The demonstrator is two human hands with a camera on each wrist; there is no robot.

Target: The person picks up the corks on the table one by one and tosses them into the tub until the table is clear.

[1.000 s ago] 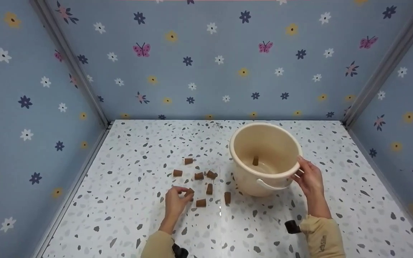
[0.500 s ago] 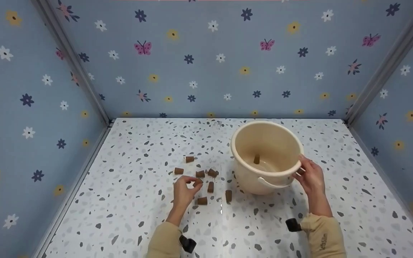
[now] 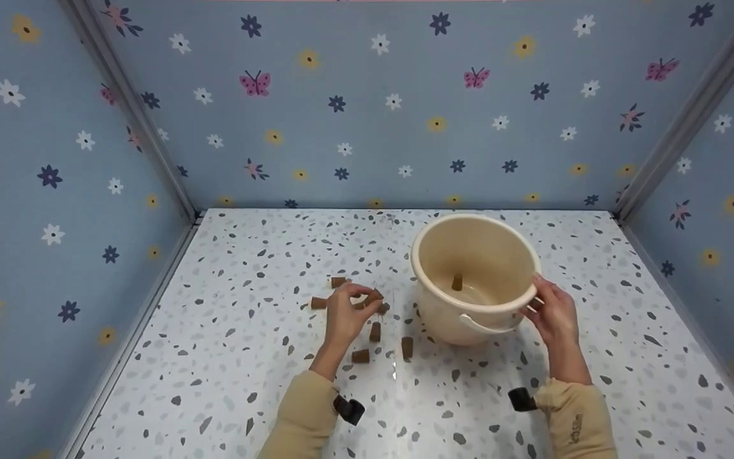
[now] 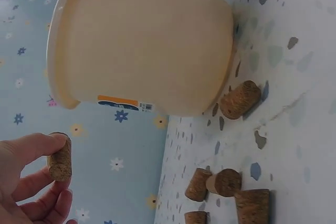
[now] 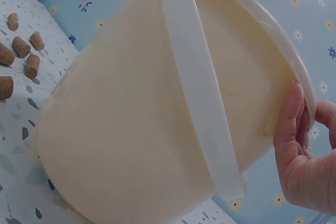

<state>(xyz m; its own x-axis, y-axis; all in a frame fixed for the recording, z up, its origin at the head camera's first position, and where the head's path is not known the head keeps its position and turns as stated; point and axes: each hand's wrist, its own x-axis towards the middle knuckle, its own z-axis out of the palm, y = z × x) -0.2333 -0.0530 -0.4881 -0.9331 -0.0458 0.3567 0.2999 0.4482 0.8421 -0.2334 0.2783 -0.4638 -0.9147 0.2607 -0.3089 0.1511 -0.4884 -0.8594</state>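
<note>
Between thumb and fingers my left hand (image 3: pixel 346 317) pinches a cork (image 4: pixel 60 157), lifted off the table to the left of the bucket. My right hand (image 3: pixel 555 310) grips the right rim of the cream plastic bucket (image 3: pixel 440 317), which stands tilted a little towards me. One cork (image 3: pixel 457 282) lies inside on the bucket's bottom. Several loose corks lie on the table under and around the left hand, among them one cork (image 3: pixel 407 348) close to the bucket and another cork (image 3: pixel 360 356) nearer me. The left hand partly hides some of them.
The white speckled table (image 3: pixel 227 382) is bounded by blue flowered walls (image 3: pixel 367 127) at the back and both sides. The bucket's white handle (image 5: pixel 194 77) hangs down its near side.
My left hand has lifted the cork from the table and carried it away from me and to the right. The right hand keeps its grip on the bucket, which stays in place.
</note>
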